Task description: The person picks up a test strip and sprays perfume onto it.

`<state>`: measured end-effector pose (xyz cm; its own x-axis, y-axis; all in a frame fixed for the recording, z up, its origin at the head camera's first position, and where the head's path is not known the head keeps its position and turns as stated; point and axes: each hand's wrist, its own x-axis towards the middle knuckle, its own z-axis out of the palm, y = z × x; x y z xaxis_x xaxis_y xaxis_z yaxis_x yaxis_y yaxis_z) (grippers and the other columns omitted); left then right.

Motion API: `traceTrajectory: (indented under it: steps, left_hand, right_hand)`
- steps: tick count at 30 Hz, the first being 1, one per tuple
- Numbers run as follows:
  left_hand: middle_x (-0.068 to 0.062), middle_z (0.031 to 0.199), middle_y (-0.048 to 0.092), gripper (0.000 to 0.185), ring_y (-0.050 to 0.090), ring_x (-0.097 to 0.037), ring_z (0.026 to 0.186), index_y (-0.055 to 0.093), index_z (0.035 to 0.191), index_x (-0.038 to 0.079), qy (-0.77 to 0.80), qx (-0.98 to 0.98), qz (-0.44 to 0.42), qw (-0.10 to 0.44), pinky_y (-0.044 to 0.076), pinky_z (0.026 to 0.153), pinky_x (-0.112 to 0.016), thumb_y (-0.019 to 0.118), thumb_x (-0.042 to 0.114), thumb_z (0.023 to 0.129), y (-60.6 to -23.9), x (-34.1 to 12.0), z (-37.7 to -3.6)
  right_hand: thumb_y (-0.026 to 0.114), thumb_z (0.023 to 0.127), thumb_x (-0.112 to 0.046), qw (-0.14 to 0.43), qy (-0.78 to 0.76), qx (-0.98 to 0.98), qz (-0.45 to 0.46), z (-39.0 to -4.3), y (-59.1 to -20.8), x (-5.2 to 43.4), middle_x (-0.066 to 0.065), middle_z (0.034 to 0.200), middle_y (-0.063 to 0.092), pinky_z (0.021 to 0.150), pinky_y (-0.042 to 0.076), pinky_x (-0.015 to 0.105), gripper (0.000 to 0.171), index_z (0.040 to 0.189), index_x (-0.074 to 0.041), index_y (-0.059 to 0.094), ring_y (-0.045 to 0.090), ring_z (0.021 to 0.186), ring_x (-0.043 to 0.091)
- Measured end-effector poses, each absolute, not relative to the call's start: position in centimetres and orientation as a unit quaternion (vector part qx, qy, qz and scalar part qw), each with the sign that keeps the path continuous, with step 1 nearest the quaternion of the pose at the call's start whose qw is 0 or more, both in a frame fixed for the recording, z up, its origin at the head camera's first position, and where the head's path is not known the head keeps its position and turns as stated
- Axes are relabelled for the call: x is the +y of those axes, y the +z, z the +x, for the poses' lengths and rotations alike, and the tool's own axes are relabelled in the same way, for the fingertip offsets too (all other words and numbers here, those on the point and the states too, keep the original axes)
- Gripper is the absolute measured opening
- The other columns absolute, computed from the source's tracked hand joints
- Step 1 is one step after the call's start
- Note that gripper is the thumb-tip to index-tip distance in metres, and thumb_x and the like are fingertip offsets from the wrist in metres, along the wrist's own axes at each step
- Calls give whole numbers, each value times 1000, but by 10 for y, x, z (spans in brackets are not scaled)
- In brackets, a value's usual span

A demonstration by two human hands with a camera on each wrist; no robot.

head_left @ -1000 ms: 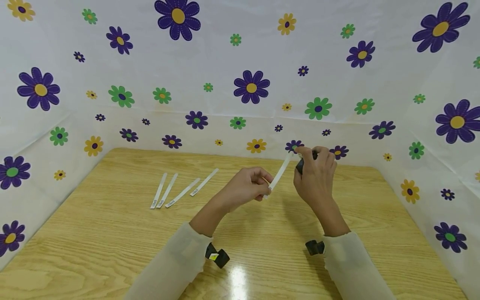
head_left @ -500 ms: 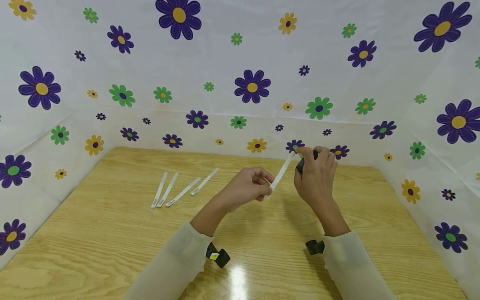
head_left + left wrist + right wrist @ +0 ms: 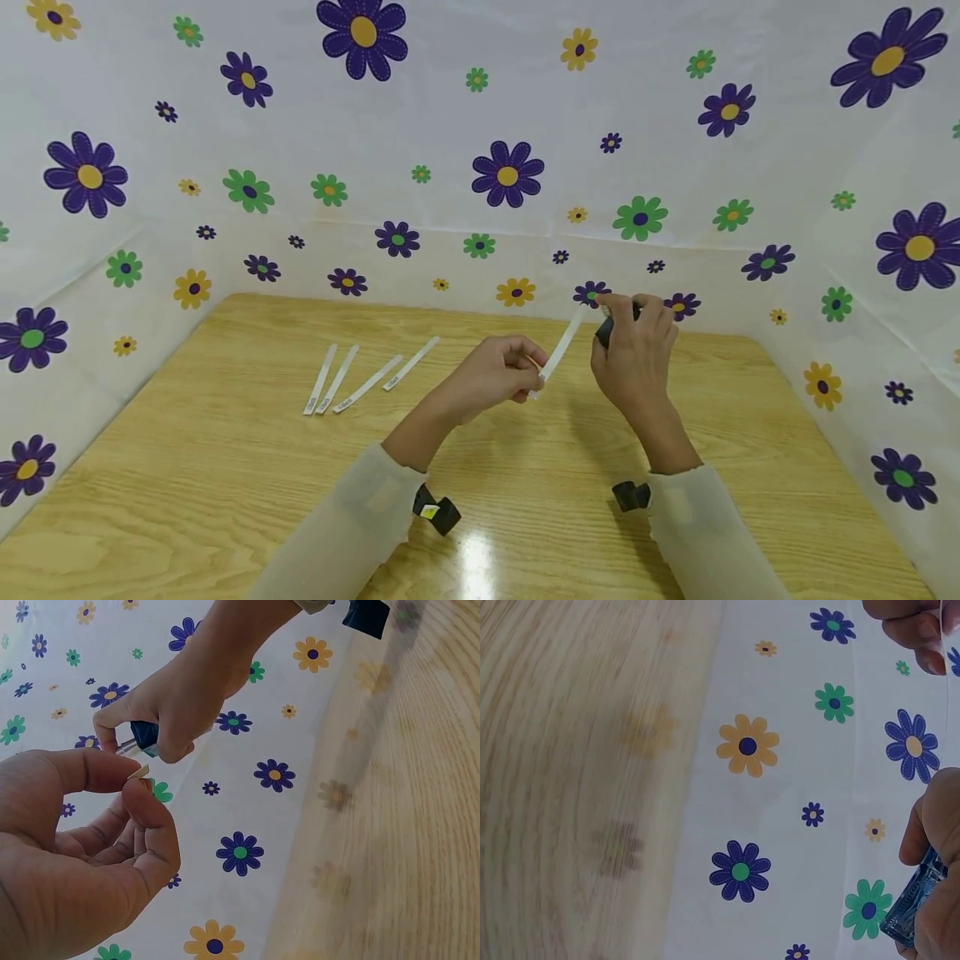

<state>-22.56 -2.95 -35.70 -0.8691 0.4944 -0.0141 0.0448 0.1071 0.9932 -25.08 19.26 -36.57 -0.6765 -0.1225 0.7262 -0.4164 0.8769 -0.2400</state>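
Observation:
My left hand pinches one end of a narrow white paper strip between thumb and index finger, above the table. The strip slants up toward my right hand, which grips a small dark-blue perfume bottle. In the left wrist view, the index finger lies at the metal neck end of the bottle, close to the strip's edge. The right wrist view shows the see-through blue body of the bottle, partly covered by fingers. Whether the strip's far end touches the bottle, I cannot tell.
Several more white strips with small dark print at one end lie at the left on the wooden table. A white cloth with printed flowers rises behind the table and along both sides. Black wrist mounts hang below the sleeves.
The right hand and bottle have shifted very slightly to the right. The head view has tilted a little. The left hand keeps its hold on the strip, and the strips on the table have not moved.

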Motion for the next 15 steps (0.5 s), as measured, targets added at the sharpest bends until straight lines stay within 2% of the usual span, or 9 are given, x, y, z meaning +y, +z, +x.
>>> traceTrajectory:
  steps: [6, 11, 15]
  left_hand:
    - [-8, 90, 65, 20, 60, -20, 76, 64, 115, 1, 644, 727, 168, 169, 56, 77, -35, 65, 2, 95, -367, -32, -234]
    - [-10, 94, 66, 23, 60, -18, 75, 63, 118, 0, 636, 739, 145, 172, 56, 80, -37, 65, 3, 95, -384, -40, -247]
    - [-13, 93, 68, 23, 58, -18, 71, 64, 118, -1, 617, 761, 108, 167, 54, 72, -34, 66, 3, 95, -399, -50, -257]
  right_hand:
    - [67, 84, 6, 377, 203, -892, 148, -251, -363, 194, 35, 123, 39, 85, 34, 61, 58, 134, -14, 46, 39, 107, 54]
    - [68, 85, 6, 375, 210, -891, 147, -250, -362, 195, 35, 124, 39, 85, 34, 61, 58, 135, -14, 45, 38, 108, 54]
    - [68, 85, 6, 373, 214, -890, 149, -249, -361, 194, 35, 125, 39, 86, 33, 62, 58, 136, -14, 46, 38, 109, 54]
